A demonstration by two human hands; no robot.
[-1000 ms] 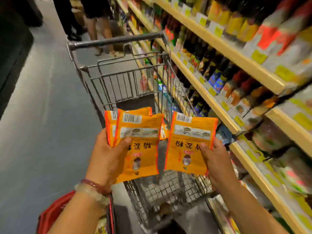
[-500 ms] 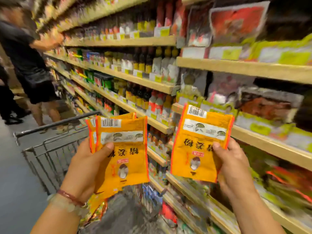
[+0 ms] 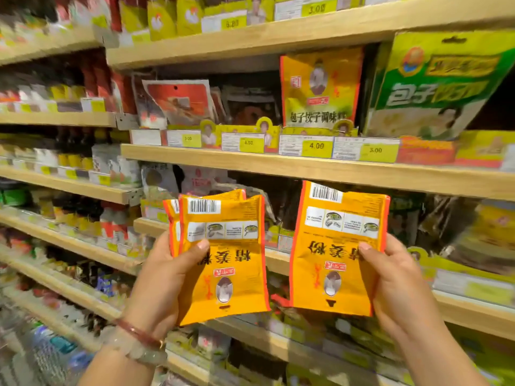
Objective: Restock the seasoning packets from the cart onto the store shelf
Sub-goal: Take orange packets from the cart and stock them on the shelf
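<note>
Left hand (image 3: 164, 277): fingers curled behind a small stack of orange seasoning packets (image 3: 225, 254), thumb pressed across the front; at least two packets overlap, the rear ones showing only as edges at the left and top. Right hand (image 3: 401, 291): grips a single orange packet (image 3: 334, 246) by its right edge, thumb on the front, fingers behind. All packets held upside down, barcode at the top, printed characters inverted, up in front of the store shelf (image 3: 306, 165) at the level of its middle boards, not touching it; the two handfuls sit just beside each other with a narrow gap between. Shelf: wooden boards, yellow price tags (image 3: 316, 146) along the front edge. On the board above, an upright orange pouch (image 3: 320, 87) and, to its right, a large green pouch (image 3: 434, 84). Left wrist: red cord and pale bead bracelet (image 3: 139, 344). Lower left corner: blurred, contents cannot be told
</note>
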